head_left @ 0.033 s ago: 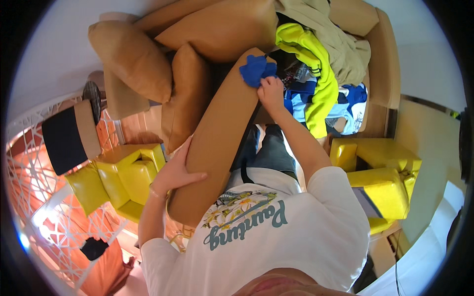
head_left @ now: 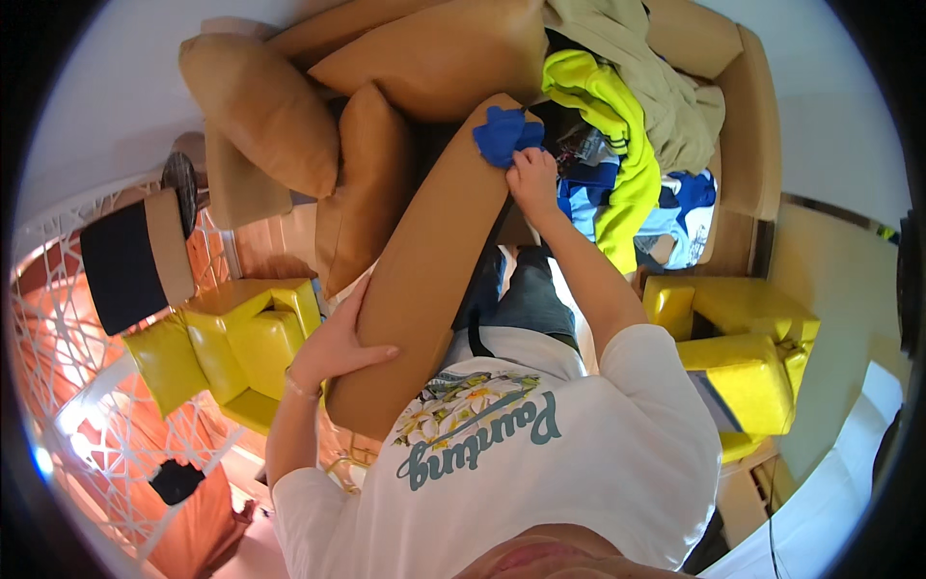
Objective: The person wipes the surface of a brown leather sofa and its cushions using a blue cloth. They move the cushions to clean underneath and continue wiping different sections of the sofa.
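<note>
A long tan sofa cushion (head_left: 415, 261) lies at a slant in front of my body, its far end near the sofa. My left hand (head_left: 338, 343) grips its near left side, the thumb stretched over the top and the fingers partly hidden along the edge. At the far end my right hand (head_left: 532, 183) has its fingers closed on a blue cloth (head_left: 506, 137), which rests crumpled on the cushion's surface. A bright yellow-green garment (head_left: 622, 164) and several blue and white clothes (head_left: 685, 217) lie on the sofa to the right of that hand.
Large brown pillows (head_left: 260, 106) lean at the back left of the sofa. A beige cloth (head_left: 666, 87) hangs over its back right. Yellow chairs (head_left: 246, 338) stand to the left, and another yellow seat (head_left: 738, 376) is on the right. A white lattice screen (head_left: 106, 415) rises at far left.
</note>
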The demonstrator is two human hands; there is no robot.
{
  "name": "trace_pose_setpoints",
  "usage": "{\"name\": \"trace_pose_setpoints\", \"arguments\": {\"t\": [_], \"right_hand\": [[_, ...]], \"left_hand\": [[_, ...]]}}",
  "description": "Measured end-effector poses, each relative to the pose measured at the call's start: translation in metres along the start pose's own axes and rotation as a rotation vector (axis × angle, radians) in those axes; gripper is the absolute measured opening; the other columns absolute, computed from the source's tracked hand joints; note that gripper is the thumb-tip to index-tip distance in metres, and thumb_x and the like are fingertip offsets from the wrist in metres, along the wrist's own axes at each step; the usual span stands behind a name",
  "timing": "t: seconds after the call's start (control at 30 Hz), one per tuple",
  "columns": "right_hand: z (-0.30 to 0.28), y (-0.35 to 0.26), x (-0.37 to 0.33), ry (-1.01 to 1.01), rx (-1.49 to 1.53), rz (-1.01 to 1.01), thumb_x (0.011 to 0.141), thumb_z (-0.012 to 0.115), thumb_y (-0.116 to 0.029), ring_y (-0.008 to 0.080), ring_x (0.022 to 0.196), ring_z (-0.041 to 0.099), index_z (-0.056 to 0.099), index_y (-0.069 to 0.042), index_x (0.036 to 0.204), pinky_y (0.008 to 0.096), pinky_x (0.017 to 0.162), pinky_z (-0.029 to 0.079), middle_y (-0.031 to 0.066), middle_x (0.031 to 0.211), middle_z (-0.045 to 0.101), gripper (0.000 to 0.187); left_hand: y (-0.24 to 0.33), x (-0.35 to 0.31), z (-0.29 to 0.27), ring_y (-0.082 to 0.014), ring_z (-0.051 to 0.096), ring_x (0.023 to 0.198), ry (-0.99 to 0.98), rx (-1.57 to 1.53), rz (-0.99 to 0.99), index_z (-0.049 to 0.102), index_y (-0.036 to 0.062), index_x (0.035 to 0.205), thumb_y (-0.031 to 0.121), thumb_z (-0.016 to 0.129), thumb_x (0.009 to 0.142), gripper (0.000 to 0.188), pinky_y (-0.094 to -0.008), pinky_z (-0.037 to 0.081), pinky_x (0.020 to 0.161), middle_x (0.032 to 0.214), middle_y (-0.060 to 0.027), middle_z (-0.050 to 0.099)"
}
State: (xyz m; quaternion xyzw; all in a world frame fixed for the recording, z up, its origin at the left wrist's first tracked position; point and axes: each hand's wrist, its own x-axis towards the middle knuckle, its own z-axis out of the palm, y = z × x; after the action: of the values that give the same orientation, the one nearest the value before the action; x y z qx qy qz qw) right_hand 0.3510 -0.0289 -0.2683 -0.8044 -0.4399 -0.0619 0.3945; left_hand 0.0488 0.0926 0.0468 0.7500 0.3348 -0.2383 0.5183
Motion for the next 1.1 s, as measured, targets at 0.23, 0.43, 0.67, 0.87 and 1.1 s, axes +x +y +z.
{"name": "trace_pose_setpoints", "arguments": {"t": [0.23,0.43,0.67,0.87,1.1], "right_hand": [[-0.002,-0.045,0.017,-0.217,0.240,-0.236,0.088,0.057,-0.019,0.0396,0.101,0.056,0.071,-0.007,0.105,0.0488,0.088,0.045,0.0123,0.105,0.064,0.024],[-0.097,-0.182,0.009,-0.594,0.547,-0.519,0.089,0.060,-0.019,0.0378,0.110,0.053,0.070,-0.021,0.121,0.0501,0.097,0.042,0.0046,0.130,0.062,0.033],[-0.036,-0.091,0.029,-0.531,0.240,-0.141,0.090,0.064,-0.027,0.0440,0.126,0.049,0.066,-0.009,0.128,0.0493,0.107,0.039,0.0109,0.141,0.057,0.042],[-0.050,-0.102,0.024,-0.590,0.362,-0.130,0.090,0.063,-0.025,0.0508,0.115,0.053,0.067,0.000,0.107,0.0560,0.101,0.042,0.0224,0.116,0.066,0.031],[-0.147,-0.215,0.015,-0.880,0.686,-0.568,0.089,0.065,-0.021,0.0405,0.119,0.053,0.064,0.003,0.113,0.0518,0.106,0.037,0.0219,0.122,0.062,0.033]], "left_hand": [[-0.027,-0.047,0.032,-0.0242,0.053,0.129,0.252,-0.407,-0.095,0.039,-0.0023,0.149,0.018,0.084,0.074,0.090,-0.0345,0.040,0.110,0.143,-0.0186,0.053],[-0.022,-0.048,0.041,-0.0248,0.057,0.125,0.277,-0.410,-0.053,0.041,-0.0025,0.149,0.023,0.084,0.072,0.092,-0.0349,0.043,0.106,0.139,-0.0200,0.056],[-0.020,-0.043,0.049,-0.0346,0.056,0.127,0.288,-0.220,-0.018,0.041,-0.0035,0.147,0.036,0.082,0.071,0.095,-0.0370,0.043,0.107,0.139,-0.0261,0.055],[-0.007,-0.026,0.057,-0.0341,0.048,0.134,0.308,-0.136,0.014,0.028,-0.0019,0.153,0.033,0.081,0.074,0.101,-0.0353,0.037,0.112,0.147,-0.0291,0.045],[0.006,0.013,0.074,-0.0267,0.035,0.142,0.662,-0.609,-0.018,0.024,0.0016,0.156,0.022,0.068,0.090,0.082,-0.0349,0.029,0.116,0.154,-0.0243,0.035]]}}
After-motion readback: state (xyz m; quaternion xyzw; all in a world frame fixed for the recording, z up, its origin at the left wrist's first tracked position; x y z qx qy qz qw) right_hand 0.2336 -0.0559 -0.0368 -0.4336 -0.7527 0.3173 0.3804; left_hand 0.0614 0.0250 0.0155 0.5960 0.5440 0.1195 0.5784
